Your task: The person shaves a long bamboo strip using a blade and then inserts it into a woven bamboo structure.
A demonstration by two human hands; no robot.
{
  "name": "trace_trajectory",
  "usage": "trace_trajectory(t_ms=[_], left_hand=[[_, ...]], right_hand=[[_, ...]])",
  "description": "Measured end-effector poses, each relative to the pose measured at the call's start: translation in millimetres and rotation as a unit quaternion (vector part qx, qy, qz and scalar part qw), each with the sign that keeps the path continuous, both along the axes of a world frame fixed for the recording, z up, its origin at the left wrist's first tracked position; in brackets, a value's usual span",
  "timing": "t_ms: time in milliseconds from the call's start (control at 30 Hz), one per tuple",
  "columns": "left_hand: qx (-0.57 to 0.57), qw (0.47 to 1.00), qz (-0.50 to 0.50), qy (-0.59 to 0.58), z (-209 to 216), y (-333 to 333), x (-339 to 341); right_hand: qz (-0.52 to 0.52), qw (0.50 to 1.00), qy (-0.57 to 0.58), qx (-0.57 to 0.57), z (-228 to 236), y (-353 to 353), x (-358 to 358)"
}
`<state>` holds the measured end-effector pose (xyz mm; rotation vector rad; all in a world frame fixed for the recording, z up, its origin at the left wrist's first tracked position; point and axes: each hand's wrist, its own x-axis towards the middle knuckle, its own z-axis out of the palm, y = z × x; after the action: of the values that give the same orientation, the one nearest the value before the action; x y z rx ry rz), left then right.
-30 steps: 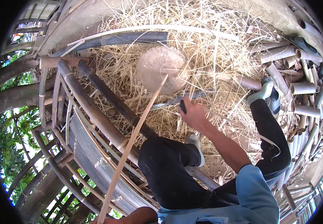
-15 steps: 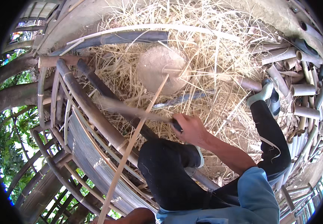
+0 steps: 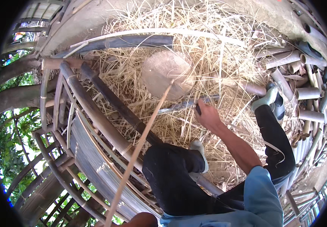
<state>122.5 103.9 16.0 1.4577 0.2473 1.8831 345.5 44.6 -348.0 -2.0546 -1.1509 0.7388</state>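
A long bamboo strip (image 3: 140, 145) slants from the lower edge up to a round wooden chopping block (image 3: 158, 73), its far end over the block's top. My right hand (image 3: 209, 116) is closed around the dark handle of a knife (image 3: 198, 109), just below the block and to the right of the strip, apart from both. The knife's blade cannot be made out against the straw. My left arm (image 3: 142, 220) shows only at the lower edge, beside the strip's near end. My left hand lies past the picture's edge.
Pale bamboo shavings (image 3: 224, 72) cover the ground around the block. Dark bamboo poles (image 3: 95, 100) and a woven panel (image 3: 95, 159) stand at left. Cut bamboo tubes (image 3: 307, 93) are piled at right, by my foot (image 3: 266, 99). A mud wall (image 3: 84, 22) curves behind.
My right hand has moved right and slightly away from me, off the strip. The knife blade, a blur across the strip before, no longer shows there. The strip has shifted slightly right.
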Motion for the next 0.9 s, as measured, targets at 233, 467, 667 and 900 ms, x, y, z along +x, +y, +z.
trace_trajectory(t_ms=[233, 467, 667, 900], left_hand=[[0.004, 1.0, -0.025, 0.0, 1, 5, 4], [0.009, 0.999, -0.033, -0.009, 2, 2, -2], [0.025, 0.995, -0.093, -0.01, 5, 1, 1], [0.026, 0.989, -0.128, -0.065, 5, 9, 5]], right_hand=[[-0.004, 1.0, -0.024, -0.005, -45, -3, 10], [0.022, 0.998, 0.0, 0.067, 27, 10, -35], [0.096, 0.964, -0.008, 0.249, 94, 13, -52], [0.107, 0.988, -0.029, 0.108, 58, 13, -26]])
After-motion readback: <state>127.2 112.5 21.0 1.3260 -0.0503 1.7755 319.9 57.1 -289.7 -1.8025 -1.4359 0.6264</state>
